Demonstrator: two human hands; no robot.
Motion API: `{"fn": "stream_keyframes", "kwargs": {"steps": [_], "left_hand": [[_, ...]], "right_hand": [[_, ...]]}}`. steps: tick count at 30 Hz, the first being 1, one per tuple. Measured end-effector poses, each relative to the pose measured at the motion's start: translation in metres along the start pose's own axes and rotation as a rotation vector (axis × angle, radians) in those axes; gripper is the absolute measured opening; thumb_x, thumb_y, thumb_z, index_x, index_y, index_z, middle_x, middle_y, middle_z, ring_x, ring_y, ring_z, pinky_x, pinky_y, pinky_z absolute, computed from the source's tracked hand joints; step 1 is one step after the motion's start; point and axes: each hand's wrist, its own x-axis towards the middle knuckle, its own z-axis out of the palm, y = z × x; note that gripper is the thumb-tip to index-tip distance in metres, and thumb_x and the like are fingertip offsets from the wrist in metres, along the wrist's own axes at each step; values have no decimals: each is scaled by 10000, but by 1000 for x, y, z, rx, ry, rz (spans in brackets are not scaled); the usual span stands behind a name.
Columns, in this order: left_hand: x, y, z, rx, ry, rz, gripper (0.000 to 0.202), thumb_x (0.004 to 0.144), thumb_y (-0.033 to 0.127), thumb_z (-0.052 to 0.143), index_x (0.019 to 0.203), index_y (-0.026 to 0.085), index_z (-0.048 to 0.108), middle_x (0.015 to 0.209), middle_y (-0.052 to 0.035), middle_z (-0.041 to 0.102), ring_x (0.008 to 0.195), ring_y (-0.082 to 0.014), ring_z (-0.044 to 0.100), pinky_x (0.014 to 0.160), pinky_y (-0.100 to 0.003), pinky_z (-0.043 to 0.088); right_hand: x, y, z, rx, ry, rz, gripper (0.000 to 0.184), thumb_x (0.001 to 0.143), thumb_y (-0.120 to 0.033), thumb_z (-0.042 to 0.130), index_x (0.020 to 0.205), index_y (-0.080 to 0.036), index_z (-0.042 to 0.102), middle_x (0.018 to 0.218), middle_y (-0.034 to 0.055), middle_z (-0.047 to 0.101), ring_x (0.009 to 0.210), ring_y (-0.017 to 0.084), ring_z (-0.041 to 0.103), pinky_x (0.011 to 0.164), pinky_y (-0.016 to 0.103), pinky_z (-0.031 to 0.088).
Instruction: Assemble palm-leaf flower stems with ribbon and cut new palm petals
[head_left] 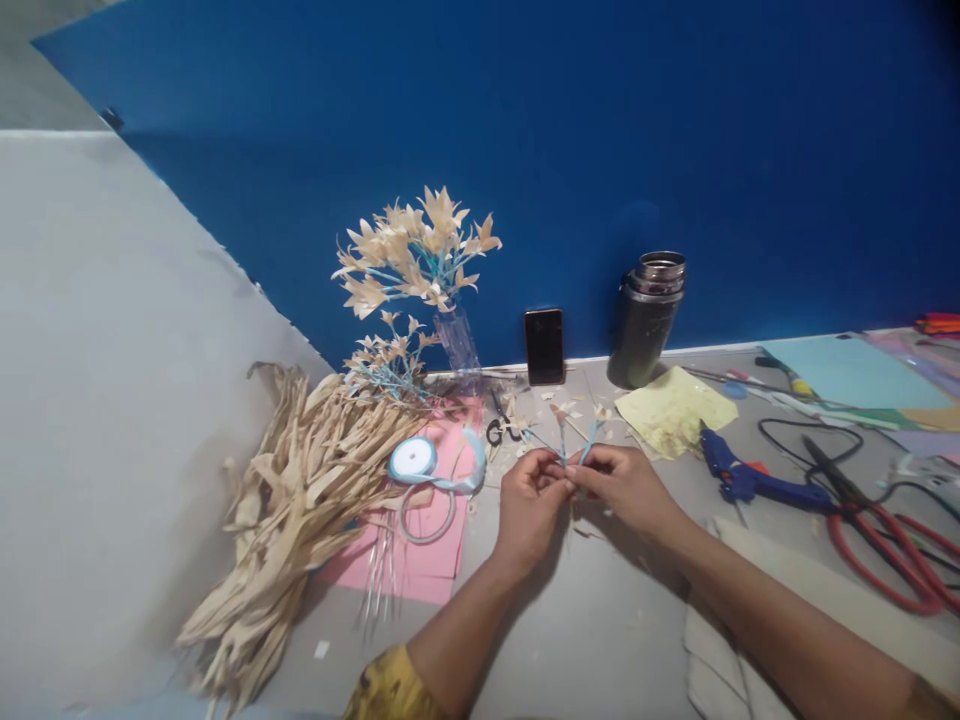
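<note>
My left hand (pixel 529 500) and my right hand (pixel 624 483) meet over the grey table, both pinching the blue-wrapped stems of small flower sprigs (pixel 592 425) with pale husk petals that stick up beyond my fingers. A roll of light blue ribbon (pixel 412 459) lies just left of my left hand on pink paper (pixel 420 540), its loose end curling toward my hands. Small black scissors (pixel 496 430) lie just beyond my left hand.
A heap of dried husks (pixel 300 500) lies at left. A vase of finished husk flowers (pixel 420 260), a phone (pixel 544 346) and a metal flask (pixel 646 318) stand by the blue wall. At right are yellow paper (pixel 675 410), a blue glue gun (pixel 742 480) and red-handled shears (pixel 892 560).
</note>
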Motion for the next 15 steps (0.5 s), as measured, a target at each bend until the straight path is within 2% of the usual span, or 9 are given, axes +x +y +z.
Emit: {"fn": "stream_keyframes", "kwargs": {"steps": [5, 8, 15], "left_hand": [[4, 0, -6, -180, -140, -230, 283, 692, 316, 762, 846, 137, 606, 703, -37, 664, 583, -160, 642, 606, -324, 554], [6, 0, -12, -261, -264, -342, 355, 662, 351, 815, 845, 132, 604, 710, -48, 680, 559, -152, 645, 572, -299, 542], [8, 1, -19, -323, -396, -389, 390, 616, 279, 889, 860, 121, 630, 771, -43, 683, 580, -107, 631, 600, -252, 531]], "right_hand": [[1, -1, -6, -21, -4, -14, 291, 713, -390, 704, 537, -184, 597, 527, -21, 574, 538, 133, 489, 528, 258, 374], [1, -3, -10, -28, -7, -3, 324, 719, -406, 702, 521, -188, 567, 513, -24, 562, 524, 123, 466, 510, 252, 358], [3, -6, -14, -14, -29, 23, 308, 694, -420, 708, 538, -186, 581, 506, -34, 550, 507, 114, 442, 502, 249, 340]]}}
